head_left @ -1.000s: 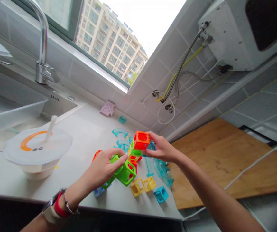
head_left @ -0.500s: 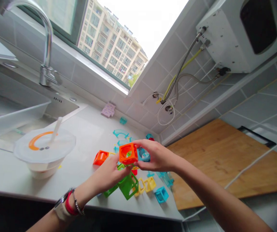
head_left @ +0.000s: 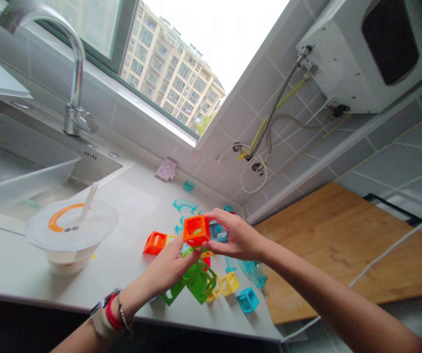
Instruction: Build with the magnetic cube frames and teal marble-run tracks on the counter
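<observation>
An orange open-sided toy cube block (head_left: pixel 196 230) is held up over the counter between both hands. My left hand (head_left: pixel 170 264) is closed at its lower left, thumb beneath it, around a group of blocks. Green cube blocks (head_left: pixel 200 282) show under that thumb; whether they join the orange one is hard to see. My right hand (head_left: pixel 238 235) is closed on a blue cube block (head_left: pixel 218 232), which sits against the right side of the orange cube. The fingers partly cover this blue block.
Another orange block (head_left: pixel 155 243), yellow blocks (head_left: pixel 230 283), a blue block (head_left: pixel 248 300) and clear blue track pieces (head_left: pixel 185 205) lie about the counter. A lidded bowl (head_left: pixel 71 235) stands left, beside the sink (head_left: pixel 100 169). A wooden board (head_left: pixel 343 250) is at right.
The hands and the held blocks have barely moved. The green blocks have turned a little and show further right. The camera view has shifted slightly.
</observation>
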Tool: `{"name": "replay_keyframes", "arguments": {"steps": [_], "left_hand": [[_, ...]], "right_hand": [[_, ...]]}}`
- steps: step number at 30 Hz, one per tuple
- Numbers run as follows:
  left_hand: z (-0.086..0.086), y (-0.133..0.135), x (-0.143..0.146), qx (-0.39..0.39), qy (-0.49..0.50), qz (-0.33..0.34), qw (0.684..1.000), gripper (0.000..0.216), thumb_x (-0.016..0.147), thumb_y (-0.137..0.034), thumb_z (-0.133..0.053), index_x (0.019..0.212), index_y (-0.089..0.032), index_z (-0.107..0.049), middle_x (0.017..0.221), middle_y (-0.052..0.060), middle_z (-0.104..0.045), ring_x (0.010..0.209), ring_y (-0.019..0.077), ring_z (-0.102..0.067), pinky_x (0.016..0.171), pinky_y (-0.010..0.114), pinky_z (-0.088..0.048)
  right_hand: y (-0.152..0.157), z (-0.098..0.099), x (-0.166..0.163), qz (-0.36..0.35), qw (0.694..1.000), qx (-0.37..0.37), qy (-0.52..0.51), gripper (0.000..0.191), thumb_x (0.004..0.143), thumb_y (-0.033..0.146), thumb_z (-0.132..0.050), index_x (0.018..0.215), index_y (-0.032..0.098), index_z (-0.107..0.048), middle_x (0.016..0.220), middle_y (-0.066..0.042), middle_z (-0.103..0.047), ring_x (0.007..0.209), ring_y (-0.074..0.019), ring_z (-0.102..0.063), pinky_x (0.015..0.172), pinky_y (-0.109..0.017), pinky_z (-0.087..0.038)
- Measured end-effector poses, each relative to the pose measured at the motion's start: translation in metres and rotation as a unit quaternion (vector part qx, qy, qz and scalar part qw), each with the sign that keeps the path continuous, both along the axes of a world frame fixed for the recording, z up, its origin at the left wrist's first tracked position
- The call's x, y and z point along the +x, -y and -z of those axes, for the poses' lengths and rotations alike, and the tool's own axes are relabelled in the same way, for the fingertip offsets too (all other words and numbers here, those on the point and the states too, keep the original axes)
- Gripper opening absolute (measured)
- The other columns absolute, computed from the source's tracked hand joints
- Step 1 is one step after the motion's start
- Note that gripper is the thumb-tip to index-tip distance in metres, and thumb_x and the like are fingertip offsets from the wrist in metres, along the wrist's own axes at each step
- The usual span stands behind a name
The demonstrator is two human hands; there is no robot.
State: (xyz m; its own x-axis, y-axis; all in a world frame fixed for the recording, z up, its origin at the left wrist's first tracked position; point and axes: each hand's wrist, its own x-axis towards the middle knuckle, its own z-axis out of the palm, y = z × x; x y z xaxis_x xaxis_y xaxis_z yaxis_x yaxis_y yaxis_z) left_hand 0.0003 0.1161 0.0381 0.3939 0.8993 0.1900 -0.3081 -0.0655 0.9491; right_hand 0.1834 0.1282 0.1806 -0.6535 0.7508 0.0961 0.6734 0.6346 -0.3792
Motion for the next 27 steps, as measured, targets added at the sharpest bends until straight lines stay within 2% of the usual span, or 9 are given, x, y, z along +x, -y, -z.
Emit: {"name": "replay_keyframes", "arguments": {"steps": [4,6,9,14,20,24,27], "left_hand": [[0.006,0.001,0.004,0.001,0.005,-0.014,1.0,0.038,0.087,-0.045,-0.075,0.118,-0.023,-0.073,0.127,0.011,-0.073,0.129,0.0352,-0.06,0.109,0.041,-0.046],[0.007,0.001,0.006,-0.012,0.025,-0.002,1.0,0.044,0.089,-0.044,-0.074,0.128,-0.024,-0.07,0.138,0.011,-0.068,0.136,0.035,-0.056,0.114,0.042,-0.043],[0.007,0.001,0.008,-0.027,0.046,0.021,0.998,0.047,0.089,-0.044,-0.075,0.131,-0.026,-0.069,0.136,0.011,-0.07,0.138,0.0359,-0.054,0.115,0.044,-0.042],[0.007,0.003,0.01,-0.017,0.024,0.035,0.999,0.039,0.088,-0.043,-0.076,0.122,-0.025,-0.074,0.125,0.01,-0.075,0.128,0.0352,-0.062,0.116,0.046,-0.041],[0.007,0.005,0.013,-0.051,0.052,0.061,0.995,0.04,0.088,-0.043,-0.077,0.123,-0.024,-0.074,0.122,0.01,-0.076,0.123,0.033,-0.065,0.104,0.039,-0.051],[0.009,0.004,0.014,-0.063,0.055,0.08,0.993,0.045,0.088,-0.044,-0.077,0.129,-0.026,-0.07,0.127,0.01,-0.074,0.126,0.031,-0.064,0.101,0.036,-0.053],[0.011,0.005,0.015,-0.072,0.059,0.092,0.991,0.049,0.088,-0.044,-0.077,0.134,-0.029,-0.066,0.134,0.01,-0.071,0.132,0.0315,-0.06,0.102,0.037,-0.053]], "right_hand": [[-0.003,0.001,0.0,0.032,0.998,-0.023,-0.052,0.046,0.085,0.031,-0.079,0.128,0.021,-0.065,0.119,-0.009,-0.072,0.107,-0.0244,-0.07,0.097,-0.036,-0.055],[-0.005,0.001,0.001,0.041,0.996,-0.033,-0.068,0.046,0.086,0.033,-0.078,0.128,0.021,-0.065,0.122,-0.008,-0.073,0.109,-0.0246,-0.07,0.099,-0.037,-0.055],[-0.007,0.0,0.003,0.05,0.996,-0.044,-0.066,0.044,0.088,0.035,-0.076,0.128,0.021,-0.067,0.121,-0.008,-0.074,0.11,-0.0249,-0.071,0.099,-0.038,-0.056],[-0.006,-0.002,0.005,0.045,0.996,-0.049,-0.066,0.044,0.086,0.037,-0.078,0.126,0.021,-0.069,0.121,-0.008,-0.075,0.111,-0.0262,-0.071,0.1,-0.04,-0.056],[-0.003,-0.001,0.007,0.067,0.996,-0.032,-0.04,0.044,0.086,0.042,-0.078,0.124,0.021,-0.07,0.119,-0.01,-0.077,0.107,-0.027,-0.072,0.097,-0.042,-0.057],[-0.003,0.0,0.007,0.088,0.996,0.002,-0.021,0.046,0.085,0.043,-0.079,0.124,0.021,-0.069,0.116,-0.01,-0.077,0.102,-0.0262,-0.073,0.093,-0.039,-0.058],[-0.005,0.001,0.007,0.114,0.993,0.022,-0.022,0.045,0.084,0.043,-0.08,0.12,0.02,-0.069,0.106,-0.008,-0.078,0.095,-0.0247,-0.073,0.087,-0.037,-0.058]]}}
